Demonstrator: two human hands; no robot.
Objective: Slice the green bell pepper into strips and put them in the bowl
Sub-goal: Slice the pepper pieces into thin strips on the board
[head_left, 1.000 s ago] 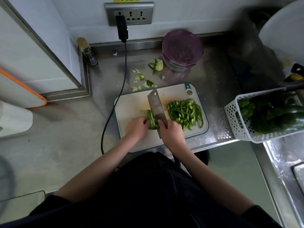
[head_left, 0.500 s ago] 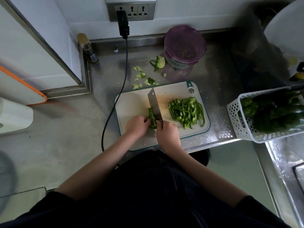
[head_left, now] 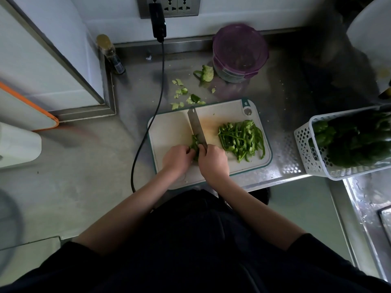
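Pepper piece (head_left: 195, 147) on a cutting board (head_left: 169, 132), left hand (head_left: 176, 160) pinching it, right hand (head_left: 213, 162) curled round a cleaver (head_left: 197, 127).
Cut strips (head_left: 241, 139) lie just right; the handle is hidden, the purple-lidded container's (head_left: 240, 52) contents unclear, no writing legible.

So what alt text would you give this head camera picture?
Seen from above, a person's right hand grips a cleaver slicing a green pepper piece held by the left hand on a cutting board, cut strips piled alongside.
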